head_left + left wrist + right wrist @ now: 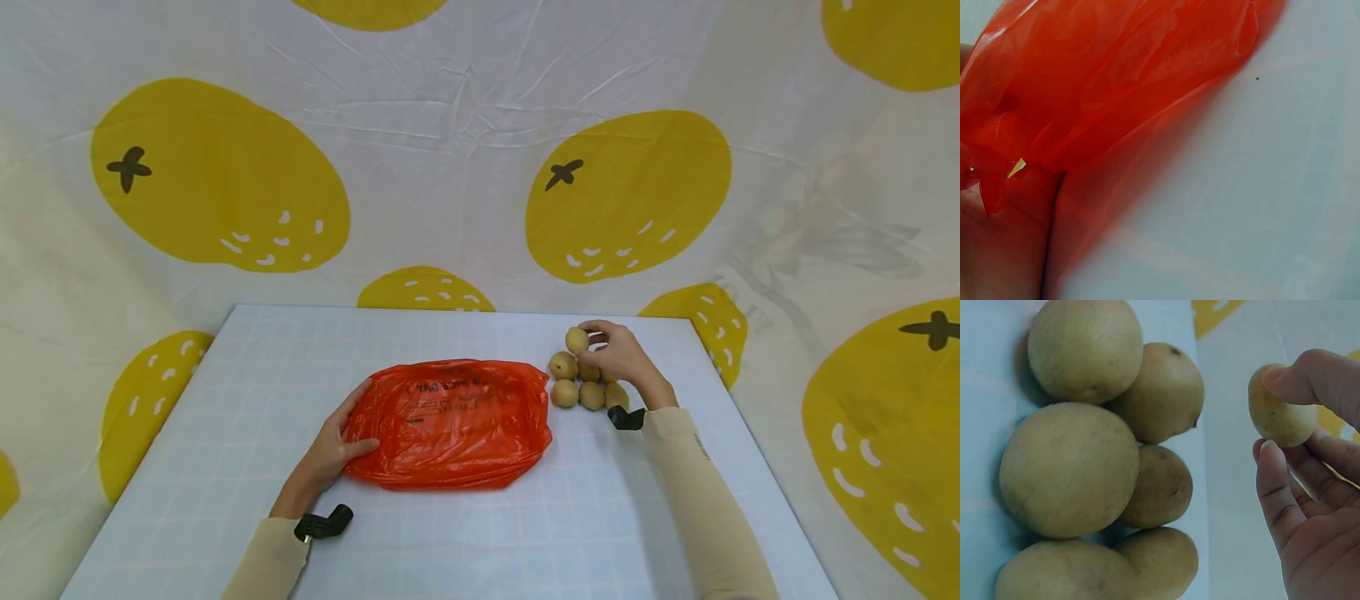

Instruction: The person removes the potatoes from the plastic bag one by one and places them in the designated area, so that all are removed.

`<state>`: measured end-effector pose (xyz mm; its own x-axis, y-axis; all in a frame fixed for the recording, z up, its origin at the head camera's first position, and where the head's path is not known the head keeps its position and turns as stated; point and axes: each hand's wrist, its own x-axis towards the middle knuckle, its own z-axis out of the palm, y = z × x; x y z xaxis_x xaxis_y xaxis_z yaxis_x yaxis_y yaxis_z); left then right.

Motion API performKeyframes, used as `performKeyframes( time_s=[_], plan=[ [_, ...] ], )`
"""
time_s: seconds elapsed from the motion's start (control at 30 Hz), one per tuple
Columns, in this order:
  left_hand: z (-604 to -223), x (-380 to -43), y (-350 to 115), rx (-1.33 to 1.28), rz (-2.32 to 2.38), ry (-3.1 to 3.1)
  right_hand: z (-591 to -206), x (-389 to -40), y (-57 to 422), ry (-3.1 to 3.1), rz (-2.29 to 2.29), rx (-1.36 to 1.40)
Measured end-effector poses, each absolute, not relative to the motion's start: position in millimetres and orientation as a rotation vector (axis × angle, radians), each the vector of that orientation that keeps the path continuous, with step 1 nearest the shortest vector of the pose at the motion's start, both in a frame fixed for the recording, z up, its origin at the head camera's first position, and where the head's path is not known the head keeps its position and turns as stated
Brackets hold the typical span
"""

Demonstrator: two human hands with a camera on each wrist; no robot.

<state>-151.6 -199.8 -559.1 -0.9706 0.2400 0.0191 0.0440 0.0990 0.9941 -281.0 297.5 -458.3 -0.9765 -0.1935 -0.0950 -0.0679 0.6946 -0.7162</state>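
A red plastic bag (457, 425) with dark printing lies on the table, something boxy showing faintly through it. My left hand (341, 442) holds the bag's left end, its thumb over the top. In the left wrist view the crumpled bag (1116, 81) hides most of that hand's fingers. To the right, my right hand (615, 354) pinches a small potato (577, 340) between thumb and fingers. The right wrist view shows the pinched potato (1282, 412) held apart from the others. Several potatoes (565, 393) sit close together in rows beside the bag, partly hidden by the right hand.
The white table (465, 542) has a faint grid pattern. Behind it and at both sides hangs a pale cloth (450, 208) printed with large yellow fruit. Each wrist wears a black camera mount (324, 523).
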Motion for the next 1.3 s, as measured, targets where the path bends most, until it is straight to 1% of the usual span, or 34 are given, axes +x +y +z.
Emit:
performKeyframes(
  time_s=[0.77, 1.3],
  plan=[
    [-557.1, -149.6, -199.0, 0.292, 1.985, 2.215, -464.2, -267.6, 338.4, 2.777, -1.100, -0.201],
    [-556.3, -150.0, -199.0, 0.281, 1.979, 2.217, -466.1, -256.3, 372.5, 2.829, -0.970, -0.193]
  ],
)
